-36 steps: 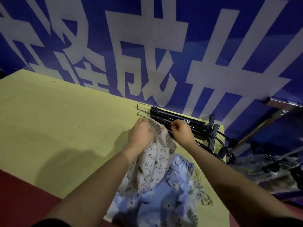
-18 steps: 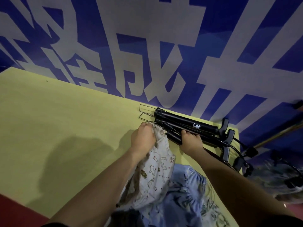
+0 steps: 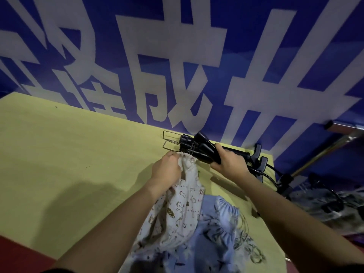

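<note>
A white garment with small animal prints lies on the yellow-green table. My left hand grips its gathered elastic waistband at the top. My right hand is wrapped around a bundle of black clip hangers, lifting its left end off the table right next to the waistband. A light blue printed garment lies under and to the right of the white one.
A blue banner with large white characters hangs right behind the table. Metal wire loops stick out of the hanger bundle's left end. More hangers and patterned cloth sit off the table's right edge beside a metal rail.
My right hand went from touching the hangers to gripping the bundle and raising it. My left hand kept its hold on the waistband. The camera tilted slightly.
</note>
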`<state>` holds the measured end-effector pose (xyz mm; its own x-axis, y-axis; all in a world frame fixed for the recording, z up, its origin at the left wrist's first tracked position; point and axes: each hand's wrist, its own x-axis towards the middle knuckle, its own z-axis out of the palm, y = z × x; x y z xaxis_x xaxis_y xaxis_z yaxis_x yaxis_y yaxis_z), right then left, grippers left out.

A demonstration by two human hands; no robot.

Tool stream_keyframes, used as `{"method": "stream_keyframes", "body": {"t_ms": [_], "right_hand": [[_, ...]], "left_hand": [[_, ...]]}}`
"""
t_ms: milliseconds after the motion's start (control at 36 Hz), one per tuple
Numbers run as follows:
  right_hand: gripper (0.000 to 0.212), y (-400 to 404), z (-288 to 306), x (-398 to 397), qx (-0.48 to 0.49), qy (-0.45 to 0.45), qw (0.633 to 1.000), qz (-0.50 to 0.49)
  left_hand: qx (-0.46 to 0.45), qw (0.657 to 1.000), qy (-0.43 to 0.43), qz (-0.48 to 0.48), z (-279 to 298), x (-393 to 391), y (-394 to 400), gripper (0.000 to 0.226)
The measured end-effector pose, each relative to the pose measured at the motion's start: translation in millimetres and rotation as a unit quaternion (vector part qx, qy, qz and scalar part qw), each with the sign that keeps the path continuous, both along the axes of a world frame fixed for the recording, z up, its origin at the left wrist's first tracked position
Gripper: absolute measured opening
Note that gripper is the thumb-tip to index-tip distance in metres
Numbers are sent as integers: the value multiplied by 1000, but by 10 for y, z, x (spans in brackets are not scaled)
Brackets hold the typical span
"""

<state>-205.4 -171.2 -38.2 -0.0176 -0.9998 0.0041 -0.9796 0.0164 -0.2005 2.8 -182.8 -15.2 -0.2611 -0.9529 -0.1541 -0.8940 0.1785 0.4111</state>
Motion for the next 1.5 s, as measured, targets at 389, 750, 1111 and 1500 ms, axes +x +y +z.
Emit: {"method": "stream_keyframes", "body": {"t_ms": [389, 750, 1111, 1500], "right_hand": [[37, 704, 569, -58, -90, -147, 985, 5], [51, 1077, 407, -38, 43, -114, 988, 96], [34, 970, 482, 225, 67, 82, 979, 175], [19, 902, 995, 265, -65, 300, 918, 250]], "left_hand": [[42, 993, 114, -5, 301, -132, 485, 54], [20, 983, 184, -8, 311, -63, 808, 72], [-112, 991, 2, -77, 404, -66, 988, 71], [-173, 972, -119, -103, 406, -363, 873, 45]]}}
